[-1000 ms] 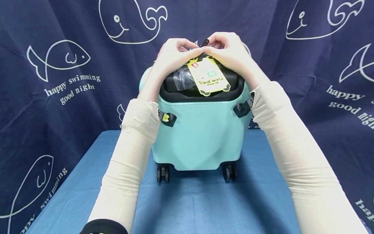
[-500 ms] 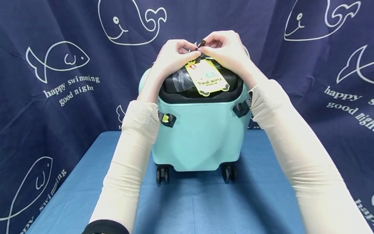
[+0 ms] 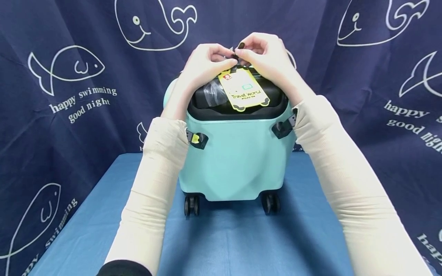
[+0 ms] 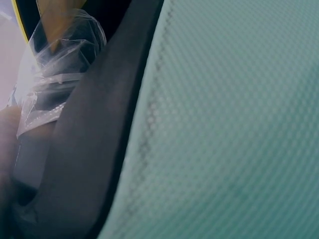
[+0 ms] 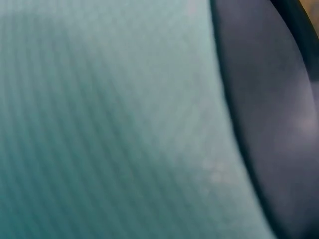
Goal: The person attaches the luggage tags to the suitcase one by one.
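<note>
A mint-green suitcase (image 3: 235,161) stands upright on its wheels in the head view, its top panel black. A yellow-edged luggage tag (image 3: 244,89) printed "Travel World" hangs over this panel from a black strap (image 3: 240,46). My left hand (image 3: 205,63) pinches the strap low down, thumb against fingers. Just beside it, my right hand (image 3: 271,57) pinches the strap near its free end. Clear plastic film (image 4: 65,69) wraps part of the black handle in the left wrist view. Green shell (image 5: 114,119) fills most of the right wrist view, and that hand is out of it.
The suitcase stands on a blue cloth-covered table (image 3: 221,241). Behind and around hangs a dark blue curtain (image 3: 228,19) with white whale and fish drawings. Two black side clips (image 3: 199,140) stick out from the suitcase near my sleeves.
My right hand has risen slightly and opened a small gap from the left thumb. Both hands have shifted a little left with the strap. The tag has swung slightly left and up.
</note>
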Motion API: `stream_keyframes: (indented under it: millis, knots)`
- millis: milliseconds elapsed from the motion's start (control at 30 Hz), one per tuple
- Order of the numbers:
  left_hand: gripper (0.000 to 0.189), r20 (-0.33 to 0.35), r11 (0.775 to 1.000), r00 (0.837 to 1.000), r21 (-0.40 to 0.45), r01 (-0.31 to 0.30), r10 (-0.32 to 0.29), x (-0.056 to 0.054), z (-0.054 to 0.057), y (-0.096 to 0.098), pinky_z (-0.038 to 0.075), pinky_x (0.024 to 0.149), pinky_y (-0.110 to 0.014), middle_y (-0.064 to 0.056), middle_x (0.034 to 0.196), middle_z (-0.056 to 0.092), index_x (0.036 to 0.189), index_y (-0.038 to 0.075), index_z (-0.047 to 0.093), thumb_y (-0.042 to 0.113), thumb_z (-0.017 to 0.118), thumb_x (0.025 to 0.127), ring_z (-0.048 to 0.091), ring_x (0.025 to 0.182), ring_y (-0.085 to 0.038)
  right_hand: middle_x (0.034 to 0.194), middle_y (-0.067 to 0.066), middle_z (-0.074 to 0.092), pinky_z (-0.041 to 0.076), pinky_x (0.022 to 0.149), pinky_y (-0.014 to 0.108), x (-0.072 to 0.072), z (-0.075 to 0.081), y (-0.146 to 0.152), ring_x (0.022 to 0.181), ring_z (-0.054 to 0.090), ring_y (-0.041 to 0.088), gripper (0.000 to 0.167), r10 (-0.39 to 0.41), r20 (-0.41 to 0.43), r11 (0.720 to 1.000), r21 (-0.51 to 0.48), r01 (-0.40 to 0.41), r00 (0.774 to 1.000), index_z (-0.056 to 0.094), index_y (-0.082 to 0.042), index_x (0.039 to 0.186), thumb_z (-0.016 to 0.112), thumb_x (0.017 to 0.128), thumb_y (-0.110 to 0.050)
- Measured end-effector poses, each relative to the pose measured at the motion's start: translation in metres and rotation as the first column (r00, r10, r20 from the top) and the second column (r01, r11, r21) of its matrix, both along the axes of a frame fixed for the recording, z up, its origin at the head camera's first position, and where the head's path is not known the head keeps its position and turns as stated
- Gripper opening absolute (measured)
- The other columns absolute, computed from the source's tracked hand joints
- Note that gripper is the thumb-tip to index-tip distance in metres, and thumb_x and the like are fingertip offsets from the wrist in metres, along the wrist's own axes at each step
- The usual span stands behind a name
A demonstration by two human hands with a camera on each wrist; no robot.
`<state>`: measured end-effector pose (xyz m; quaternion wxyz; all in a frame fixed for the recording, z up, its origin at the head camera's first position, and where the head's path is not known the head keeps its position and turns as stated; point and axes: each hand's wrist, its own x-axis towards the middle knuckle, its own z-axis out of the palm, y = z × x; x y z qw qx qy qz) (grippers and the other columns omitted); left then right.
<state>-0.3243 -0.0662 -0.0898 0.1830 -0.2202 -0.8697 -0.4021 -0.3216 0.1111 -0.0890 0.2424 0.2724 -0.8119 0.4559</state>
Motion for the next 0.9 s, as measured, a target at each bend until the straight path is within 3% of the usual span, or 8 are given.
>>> stream_keyframes:
  millis: [200,567,767,900]
  knots:
    - [0.035,0.004,1.000,1.000,-0.029,-0.012,0.012,0.0016,0.0034,-0.0019,0.039,0.083,-0.017,-0.002,0.105,0.071,0.116,0.016,0.065,0.033,0.066,0.086,0.060,0.090,-0.005,0.075,-0.007,0.064,0.047,0.071,0.017,0.0015,0.0031,-0.0014,0.070,0.061,0.007,0.005,0.023,0.034,0.999,-0.040,-0.021,0.999,0.061,-0.017,0.084,0.066,0.087,-0.019]
    - [0.037,0.019,0.996,0.998,-0.074,-0.051,0.052,0.0014,0.0050,-0.0017,0.039,0.088,-0.017,0.003,0.109,0.070,0.116,0.017,0.065,0.039,0.064,0.086,0.060,0.095,-0.003,0.073,-0.009,0.066,0.047,0.072,0.016,0.0018,0.0059,-0.0003,0.072,0.063,0.006,0.010,-0.023,0.083,0.999,-0.030,0.025,0.996,0.062,-0.017,0.087,0.066,0.087,-0.026]
    - [0.040,0.046,0.997,0.998,-0.063,-0.034,0.037,0.0007,0.0039,0.0011,0.039,0.088,-0.015,0.003,0.110,0.069,0.117,0.018,0.064,0.040,0.065,0.084,0.061,0.098,-0.003,0.070,-0.006,0.066,0.049,0.069,0.016,-0.0001,0.0038,0.0018,0.068,0.063,0.007,0.008,0.064,0.114,0.991,-0.125,-0.049,0.991,0.062,-0.012,0.084,0.068,0.086,-0.018]
    - [0.042,0.063,0.999,0.998,-0.048,-0.014,0.017,0.0008,0.0020,0.0015,0.040,0.088,-0.015,0.001,0.112,0.069,0.119,0.016,0.062,0.038,0.066,0.084,0.061,0.100,-0.005,0.071,-0.002,0.066,0.050,0.070,0.018,-0.0012,0.0014,0.0019,0.066,0.063,0.010,0.006,0.140,0.097,0.975,-0.188,-0.120,0.985,0.060,-0.010,0.091,0.065,0.087,-0.012]
